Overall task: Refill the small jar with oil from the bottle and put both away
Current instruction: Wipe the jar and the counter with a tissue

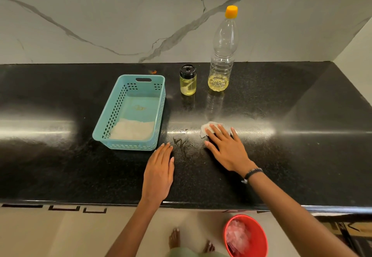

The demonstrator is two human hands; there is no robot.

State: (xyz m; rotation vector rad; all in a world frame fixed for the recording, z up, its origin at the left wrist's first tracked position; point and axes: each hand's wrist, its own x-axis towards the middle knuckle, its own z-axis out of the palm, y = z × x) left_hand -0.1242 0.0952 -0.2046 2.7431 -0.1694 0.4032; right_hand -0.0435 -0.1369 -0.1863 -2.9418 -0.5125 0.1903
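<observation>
Both my hands are lying flat on the black counter [60, 166], close to its front edge.

My left hand [159, 174] is resting palm down with fingers straight, holding nothing, its fingertips just beside the near corner of the basket [112, 116]. My right hand [227, 150] is pressing a tissue [207, 129] onto the counter with straight, spread fingers, an oily smear [181, 144] lying between my hands. Further back, the jar [188, 80] and the bottle [221, 55] are standing upright, capped, near each other and right of the basket. Bare counter is stretching wide to either side. Below the edge, a red bin [259, 236] is sitting on the floor.
</observation>
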